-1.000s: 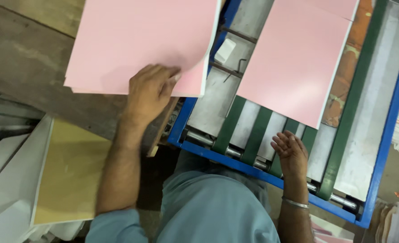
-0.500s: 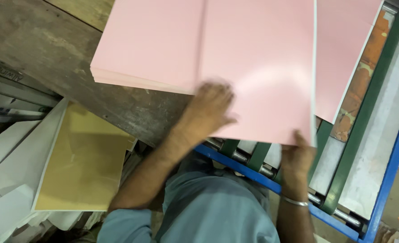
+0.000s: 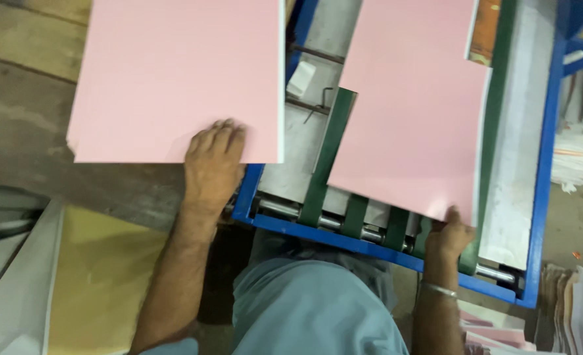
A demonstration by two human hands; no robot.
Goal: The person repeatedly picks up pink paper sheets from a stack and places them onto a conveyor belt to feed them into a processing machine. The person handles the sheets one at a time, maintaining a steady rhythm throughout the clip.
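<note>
**Pink sheets at the feeder**

My left hand (image 3: pixel 214 165) lies flat, fingers spread, on the pink stack (image 3: pixel 176 75) atop the wooden table (image 3: pixel 22 125). My right hand (image 3: pixel 450 235) pinches the near edge of the pink sheet (image 3: pixel 410 125) lying over the green belts (image 3: pixel 331 151) in the blue-framed machine (image 3: pixel 541 197).

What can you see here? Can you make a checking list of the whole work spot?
Surface: worn wooden table beside a blue-framed machine with green belts.
Job's things: pink paper stack on the table; pink sheets on the belts.
Clutter: yellow sheets and white sheets lower left; paper piles on the right.
Hands: left hand flat on the stack's edge; right hand at the pink sheets' near corner.
Cables: nothing seen.
Surroundings: concrete floor.
</note>
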